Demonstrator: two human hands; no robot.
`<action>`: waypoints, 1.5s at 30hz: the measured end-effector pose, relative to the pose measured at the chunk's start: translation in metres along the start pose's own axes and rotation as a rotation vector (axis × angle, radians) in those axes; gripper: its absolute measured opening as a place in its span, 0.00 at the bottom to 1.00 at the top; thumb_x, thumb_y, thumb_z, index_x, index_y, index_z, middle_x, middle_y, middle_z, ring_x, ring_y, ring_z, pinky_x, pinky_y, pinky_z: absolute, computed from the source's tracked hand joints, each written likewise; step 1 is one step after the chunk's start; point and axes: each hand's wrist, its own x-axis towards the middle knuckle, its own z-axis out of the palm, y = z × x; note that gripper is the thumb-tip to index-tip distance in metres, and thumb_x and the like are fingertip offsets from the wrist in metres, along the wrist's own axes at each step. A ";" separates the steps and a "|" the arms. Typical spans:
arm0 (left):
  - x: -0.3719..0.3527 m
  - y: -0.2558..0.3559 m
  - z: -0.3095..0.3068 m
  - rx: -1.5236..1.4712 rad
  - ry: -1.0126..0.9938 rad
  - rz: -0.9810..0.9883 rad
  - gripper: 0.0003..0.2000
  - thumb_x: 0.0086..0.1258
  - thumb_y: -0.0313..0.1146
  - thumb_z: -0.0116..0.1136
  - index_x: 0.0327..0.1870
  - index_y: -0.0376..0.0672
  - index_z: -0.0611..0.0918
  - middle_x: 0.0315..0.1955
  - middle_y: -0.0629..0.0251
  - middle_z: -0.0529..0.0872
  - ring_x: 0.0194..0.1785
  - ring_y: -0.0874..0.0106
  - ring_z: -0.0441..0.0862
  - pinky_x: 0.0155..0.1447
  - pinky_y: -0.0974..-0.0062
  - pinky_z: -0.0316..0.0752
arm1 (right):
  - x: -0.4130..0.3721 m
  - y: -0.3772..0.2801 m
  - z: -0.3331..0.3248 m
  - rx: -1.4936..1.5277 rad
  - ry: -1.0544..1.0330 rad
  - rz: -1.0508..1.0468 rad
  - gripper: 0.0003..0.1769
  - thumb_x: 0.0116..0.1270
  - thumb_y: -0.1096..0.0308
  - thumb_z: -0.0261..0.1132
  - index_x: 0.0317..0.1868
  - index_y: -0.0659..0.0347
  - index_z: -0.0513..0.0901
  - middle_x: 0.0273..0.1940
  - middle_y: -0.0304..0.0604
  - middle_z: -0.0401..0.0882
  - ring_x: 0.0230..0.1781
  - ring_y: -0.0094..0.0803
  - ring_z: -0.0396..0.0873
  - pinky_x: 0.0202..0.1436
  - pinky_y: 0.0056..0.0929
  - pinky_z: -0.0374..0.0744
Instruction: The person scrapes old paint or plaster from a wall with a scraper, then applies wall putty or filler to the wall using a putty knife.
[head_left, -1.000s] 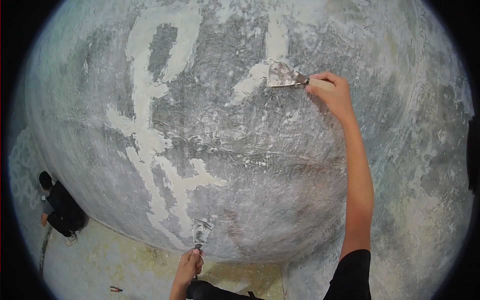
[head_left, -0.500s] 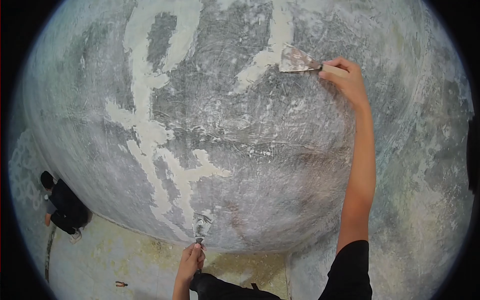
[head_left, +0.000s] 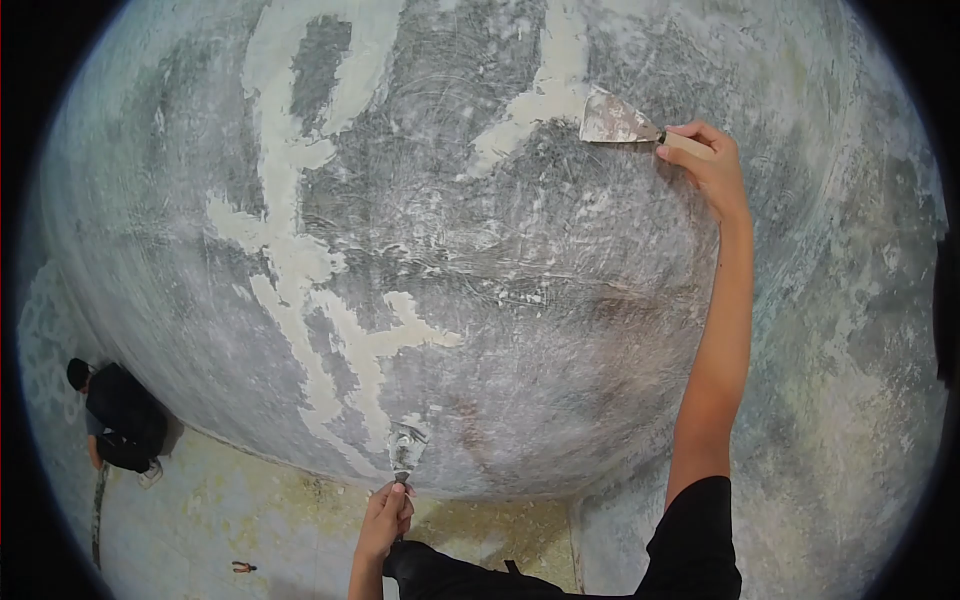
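My right hand grips the pale handle of a wide putty knife at the upper right. Its whitish, smeared blade lies against the mottled grey wall, at the right edge of a cream filler patch. Low in the middle, my left hand is closed around the handle of a second putty knife, blade upward and streaked with grey and white. A long branching band of cream filler runs down the wall on the left, its lower end close to that second blade.
A person in dark clothes crouches at the lower left beside the wall, near a dark pole. A pair of pliers lies on the stained floor. More patchy wall rises on the right.
My right hand and its putty knife have shifted right, and the filler there now reaches further right. My left hand has barely moved. The crouching person leans lower and further left.
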 end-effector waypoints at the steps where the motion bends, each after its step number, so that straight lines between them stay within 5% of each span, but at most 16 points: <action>1: 0.000 0.000 0.000 -0.006 0.002 -0.003 0.19 0.79 0.50 0.45 0.39 0.40 0.76 0.18 0.75 0.64 0.17 0.82 0.58 0.21 0.81 0.56 | -0.001 -0.004 0.002 0.027 0.000 0.020 0.16 0.55 0.68 0.77 0.43 0.60 0.86 0.31 0.31 0.82 0.24 0.14 0.69 0.26 0.18 0.65; 5: 0.003 0.001 0.002 0.001 -0.014 -0.019 0.19 0.79 0.50 0.46 0.39 0.41 0.76 0.18 0.75 0.64 0.17 0.82 0.59 0.20 0.81 0.57 | 0.013 -0.018 0.037 0.074 -0.015 -0.105 0.14 0.54 0.67 0.77 0.40 0.63 0.87 0.34 0.37 0.86 0.33 0.24 0.82 0.38 0.22 0.77; 11: 0.006 0.000 0.004 0.004 -0.029 -0.029 0.18 0.78 0.49 0.46 0.39 0.42 0.76 0.18 0.75 0.65 0.17 0.82 0.60 0.20 0.81 0.57 | 0.018 -0.013 0.041 -0.165 0.092 -0.136 0.17 0.55 0.67 0.77 0.44 0.63 0.87 0.36 0.37 0.85 0.37 0.23 0.82 0.41 0.20 0.77; 20: 0.000 -0.004 -0.005 -0.051 -0.001 -0.004 0.18 0.79 0.48 0.46 0.39 0.40 0.76 0.17 0.77 0.63 0.16 0.84 0.55 0.19 0.82 0.51 | -0.016 -0.001 -0.005 0.018 0.208 0.002 0.18 0.56 0.64 0.77 0.44 0.66 0.87 0.36 0.37 0.86 0.37 0.20 0.81 0.41 0.19 0.76; 26: 0.002 0.004 0.004 -0.022 -0.018 0.003 0.18 0.77 0.49 0.48 0.38 0.40 0.76 0.17 0.75 0.63 0.18 0.81 0.56 0.21 0.79 0.53 | 0.010 -0.009 0.042 -0.046 0.162 -0.243 0.18 0.56 0.61 0.77 0.44 0.62 0.89 0.38 0.39 0.87 0.35 0.25 0.82 0.41 0.24 0.77; 32: 0.001 -0.007 -0.005 -0.007 0.022 -0.006 0.18 0.78 0.49 0.48 0.38 0.41 0.76 0.17 0.75 0.65 0.17 0.82 0.58 0.21 0.81 0.54 | -0.010 0.017 0.033 -0.200 0.293 -0.248 0.18 0.57 0.61 0.76 0.45 0.63 0.88 0.39 0.40 0.87 0.36 0.29 0.83 0.42 0.26 0.78; 35: -0.003 -0.007 -0.017 -0.047 0.056 -0.002 0.18 0.78 0.49 0.48 0.38 0.41 0.75 0.17 0.75 0.65 0.17 0.82 0.59 0.21 0.81 0.54 | -0.030 0.025 0.011 -0.076 0.313 -0.152 0.19 0.59 0.60 0.75 0.47 0.64 0.88 0.35 0.38 0.85 0.31 0.23 0.79 0.34 0.20 0.75; 38: -0.006 -0.002 -0.020 -0.116 0.082 0.016 0.17 0.78 0.50 0.47 0.39 0.43 0.75 0.17 0.76 0.65 0.16 0.82 0.60 0.22 0.80 0.56 | -0.048 0.014 0.004 0.165 0.244 0.174 0.17 0.65 0.63 0.71 0.50 0.65 0.85 0.26 0.32 0.77 0.23 0.16 0.69 0.25 0.16 0.66; 41: -0.008 0.011 -0.019 -0.184 0.050 0.050 0.17 0.78 0.50 0.46 0.39 0.44 0.75 0.16 0.75 0.65 0.16 0.81 0.62 0.22 0.80 0.59 | -0.074 0.000 0.027 0.610 0.228 0.246 0.15 0.72 0.62 0.63 0.49 0.65 0.83 0.21 0.28 0.67 0.18 0.13 0.59 0.20 0.16 0.57; 45: -0.008 0.048 -0.003 -0.029 -0.001 0.224 0.18 0.79 0.49 0.43 0.38 0.42 0.74 0.15 0.75 0.66 0.16 0.82 0.62 0.21 0.81 0.58 | -0.164 -0.018 0.085 0.794 -0.046 0.399 0.24 0.78 0.52 0.51 0.42 0.67 0.80 0.16 0.30 0.63 0.15 0.16 0.58 0.18 0.18 0.57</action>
